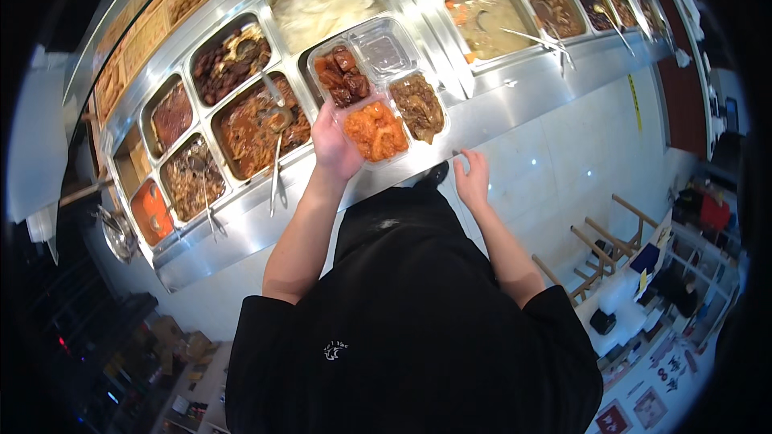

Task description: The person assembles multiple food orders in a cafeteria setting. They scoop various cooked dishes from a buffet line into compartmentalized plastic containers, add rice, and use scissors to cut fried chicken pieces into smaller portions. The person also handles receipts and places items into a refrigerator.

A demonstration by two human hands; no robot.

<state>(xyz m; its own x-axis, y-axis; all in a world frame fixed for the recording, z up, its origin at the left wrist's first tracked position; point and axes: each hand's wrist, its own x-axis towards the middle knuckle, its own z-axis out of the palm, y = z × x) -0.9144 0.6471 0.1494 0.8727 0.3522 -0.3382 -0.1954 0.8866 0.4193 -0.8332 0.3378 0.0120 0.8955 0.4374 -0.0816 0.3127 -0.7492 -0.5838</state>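
Black apron: a black apron (418, 329) covers the person's front, closest to the camera, just below the food box.
Left hand: the left hand (334, 145) is clamped on the near left corner of the food box, thumb on top, fingers under it.
Right hand: the right hand (472, 178) is down and to the right of the food box, not touching it. Its fingers are spread apart and hold nothing. It rests at the edge of the steel surface (515, 96).
Food box: the clear plastic food box (378, 90) has 4 parts. It is held up above the steel surface, in front of the food pans.
Box food: the far left part has dark red-brown chunks, the near left part has orange food, the near right part has brown food, and the far right part looks bare.
Brown stew pan: a pan of brown stew (261, 122) sits just left of the food box, with a long spoon (276, 165) in it.
White food pan: a pan of pale food (322, 2) sits just behind the food box.
Floor: a white tiled floor (579, 153) lies to the right of the food box.
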